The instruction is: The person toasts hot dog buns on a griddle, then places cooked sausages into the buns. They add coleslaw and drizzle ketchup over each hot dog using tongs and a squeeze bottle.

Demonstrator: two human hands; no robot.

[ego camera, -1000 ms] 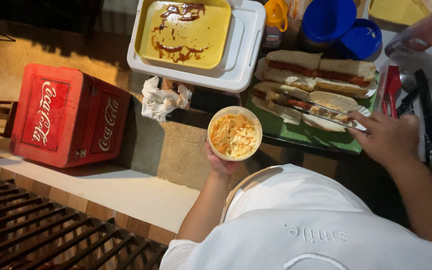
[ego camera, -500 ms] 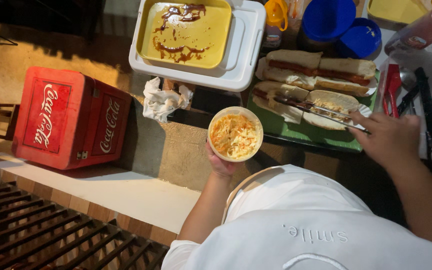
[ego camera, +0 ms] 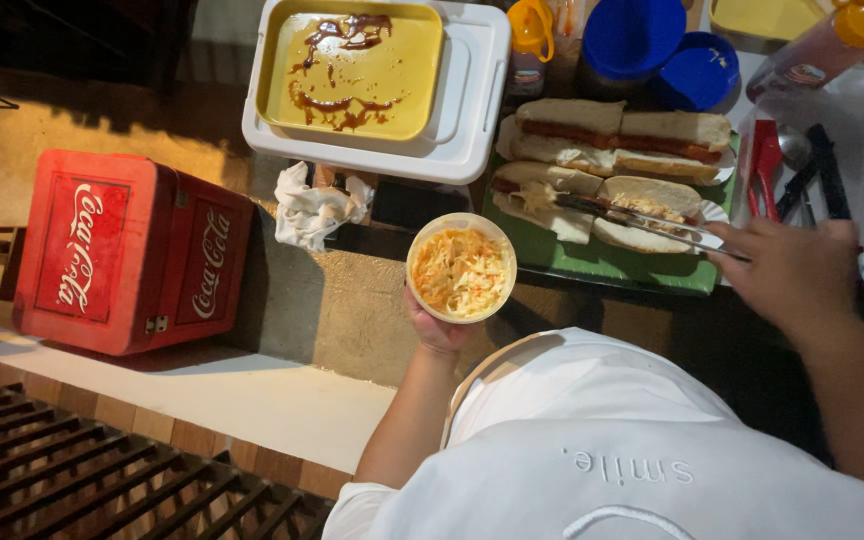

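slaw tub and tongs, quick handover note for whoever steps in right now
Left hand: holds the slaw tub up, open, nearly full.
Right hand: grip closed on the tongs, tips over the front left bun.
Four split buns lie on white paper on the green tray; the two at the back show sausages.
Done: some slaw sits on the front two buns.
Left: the back two show no slaw yet.
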